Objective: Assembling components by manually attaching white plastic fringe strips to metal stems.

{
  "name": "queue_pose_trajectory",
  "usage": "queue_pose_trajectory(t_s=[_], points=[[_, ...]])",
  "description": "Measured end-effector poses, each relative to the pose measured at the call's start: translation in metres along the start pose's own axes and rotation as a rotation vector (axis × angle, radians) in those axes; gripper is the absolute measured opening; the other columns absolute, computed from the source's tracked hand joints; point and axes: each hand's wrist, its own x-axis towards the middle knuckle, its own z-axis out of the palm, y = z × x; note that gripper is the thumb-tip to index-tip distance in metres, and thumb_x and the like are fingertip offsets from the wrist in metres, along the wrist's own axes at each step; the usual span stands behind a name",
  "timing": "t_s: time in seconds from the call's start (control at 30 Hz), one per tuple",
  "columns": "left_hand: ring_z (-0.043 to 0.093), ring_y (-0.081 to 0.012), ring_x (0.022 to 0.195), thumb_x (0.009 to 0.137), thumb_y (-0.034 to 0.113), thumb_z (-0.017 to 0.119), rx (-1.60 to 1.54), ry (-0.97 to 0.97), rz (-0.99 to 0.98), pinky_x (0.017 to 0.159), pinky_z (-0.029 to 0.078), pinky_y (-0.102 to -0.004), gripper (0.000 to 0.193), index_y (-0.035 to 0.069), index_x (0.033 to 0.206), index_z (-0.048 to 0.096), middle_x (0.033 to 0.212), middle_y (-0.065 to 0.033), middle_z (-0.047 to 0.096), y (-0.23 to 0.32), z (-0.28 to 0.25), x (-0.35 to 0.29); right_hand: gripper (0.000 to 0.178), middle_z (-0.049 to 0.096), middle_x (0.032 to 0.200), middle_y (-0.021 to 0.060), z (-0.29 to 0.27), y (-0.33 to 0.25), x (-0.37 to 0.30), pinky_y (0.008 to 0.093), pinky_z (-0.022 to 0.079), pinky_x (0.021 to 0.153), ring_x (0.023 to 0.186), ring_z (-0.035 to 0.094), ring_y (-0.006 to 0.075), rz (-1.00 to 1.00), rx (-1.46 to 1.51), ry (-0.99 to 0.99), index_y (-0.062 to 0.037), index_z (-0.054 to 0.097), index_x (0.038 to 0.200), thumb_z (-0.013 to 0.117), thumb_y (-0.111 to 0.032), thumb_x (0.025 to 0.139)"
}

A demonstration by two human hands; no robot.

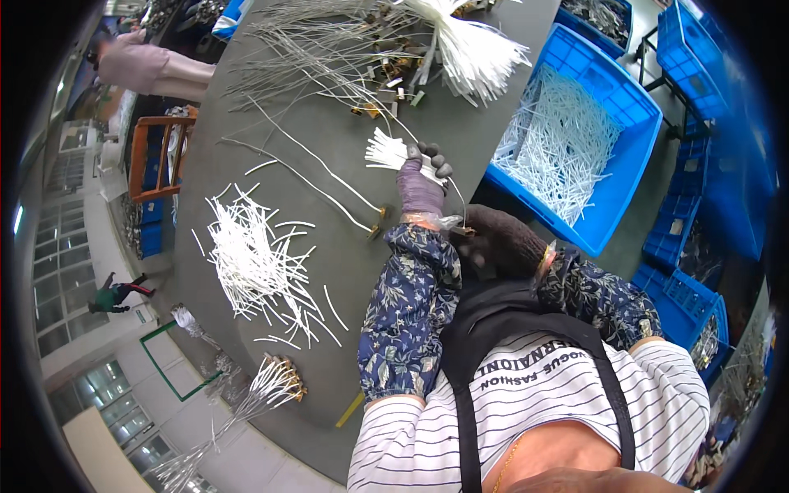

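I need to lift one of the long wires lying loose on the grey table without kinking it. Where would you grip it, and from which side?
Probably near the brass end fitting of the long wire, coming from above: that end lies nearest the gloved left hand, is stiffest, and has bare grey table around it.

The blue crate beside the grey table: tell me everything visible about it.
The blue crate is a rectangular plastic bin with a thick rim and ribbed walls, open on top. It sits tilted in view at the grey table's right edge, and what bears it is hidden. A loose heap of short white tubes fills it. More blue crates stand behind and beside it. Neither gloved hand touches it.
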Motion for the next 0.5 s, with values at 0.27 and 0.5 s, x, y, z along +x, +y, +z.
queue_pose_trajectory(t_s=[0.27, 0.5], points=[[0.064, -0.0311, 0.077, 0.091, 0.028, 0.062, 0.247, 0.204, 0.156, 0.065, 0.057, -0.0453, 0.025, 0.006, 0.101, 0.055, 0.095, -0.0183, 0.064, 0.019, -0.030, -0.009, 0.018, 0.064, 0.075, 0.0221, -0.067, 0.087, -0.184, 0.0432, 0.049, 0.062, 0.071, 0.064, 0.0379, 0.652, -1.037, -0.167, -0.0027, 0.070, 0.075, 0.055, -0.013, 0.076], [0.064, -0.0300, 0.086, 0.095, 0.027, 0.054, 0.397, 0.182, 0.236, 0.080, 0.057, -0.0458, 0.033, -0.002, 0.112, 0.052, 0.096, -0.0176, 0.063, 0.052, 0.007, -0.012, 0.021, 0.068, 0.078, 0.0140, -0.087, 0.084, -0.253, 0.0374, 0.052, 0.064, 0.068, 0.065, 0.0304, 1.030, -0.546, 0.120, -0.0060, 0.071, 0.078, 0.070, -0.021, 0.064]])
